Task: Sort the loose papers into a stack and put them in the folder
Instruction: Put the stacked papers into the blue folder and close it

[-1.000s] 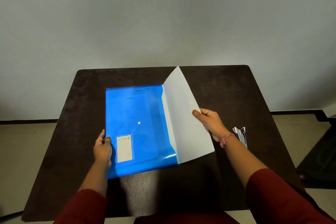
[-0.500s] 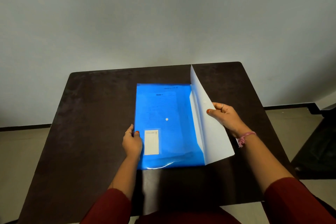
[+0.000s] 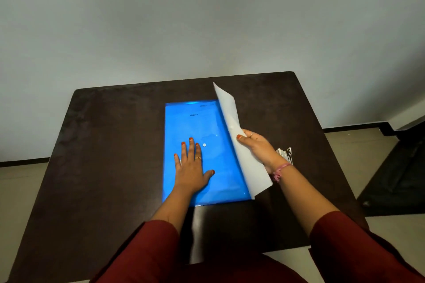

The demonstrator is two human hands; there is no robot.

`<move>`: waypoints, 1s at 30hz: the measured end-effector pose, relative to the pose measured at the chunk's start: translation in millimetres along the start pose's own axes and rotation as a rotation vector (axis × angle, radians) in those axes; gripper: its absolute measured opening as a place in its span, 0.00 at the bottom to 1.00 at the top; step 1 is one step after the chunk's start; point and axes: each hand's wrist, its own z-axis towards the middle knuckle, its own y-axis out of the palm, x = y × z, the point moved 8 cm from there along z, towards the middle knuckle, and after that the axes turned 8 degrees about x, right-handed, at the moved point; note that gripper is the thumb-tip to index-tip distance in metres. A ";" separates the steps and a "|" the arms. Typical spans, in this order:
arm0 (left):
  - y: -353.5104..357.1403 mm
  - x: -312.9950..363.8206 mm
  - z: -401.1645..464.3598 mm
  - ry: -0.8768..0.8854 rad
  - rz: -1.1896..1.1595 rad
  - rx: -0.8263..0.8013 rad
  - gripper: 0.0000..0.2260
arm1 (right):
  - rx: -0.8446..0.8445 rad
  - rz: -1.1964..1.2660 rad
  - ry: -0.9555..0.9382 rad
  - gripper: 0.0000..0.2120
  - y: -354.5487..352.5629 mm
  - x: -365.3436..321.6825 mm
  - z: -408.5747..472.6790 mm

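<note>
A translucent blue folder lies flat in the middle of the dark table, with printed paper showing faintly through it. Its pale flap stands raised along the right edge. My right hand grips the flap, thumb on the front face and fingers behind. My left hand lies flat on the folder with fingers straight and spread, pressing near the white snap button.
A metal stapler lies on the table just right of my right hand, partly hidden by it. The table's front edge is close to my body. A grey wall stands behind, and floor shows on both sides.
My left hand has moved from the folder's left edge onto its middle and now lies flat. My right hand has swung the flap further upright toward the left.
</note>
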 end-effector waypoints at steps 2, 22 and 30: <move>3.7 1.0 6.3 0.002 0.018 -0.041 0.45 | -0.026 -0.074 -0.034 0.11 14.1 5.4 4.2; 21.8 -16.7 12.4 -0.181 -0.092 -0.340 0.47 | 0.036 -1.153 -0.092 0.15 79.7 41.9 43.0; 19.4 -19.7 18.2 -0.115 -0.020 -0.441 0.47 | -0.038 -1.386 -0.148 0.20 90.9 42.5 36.8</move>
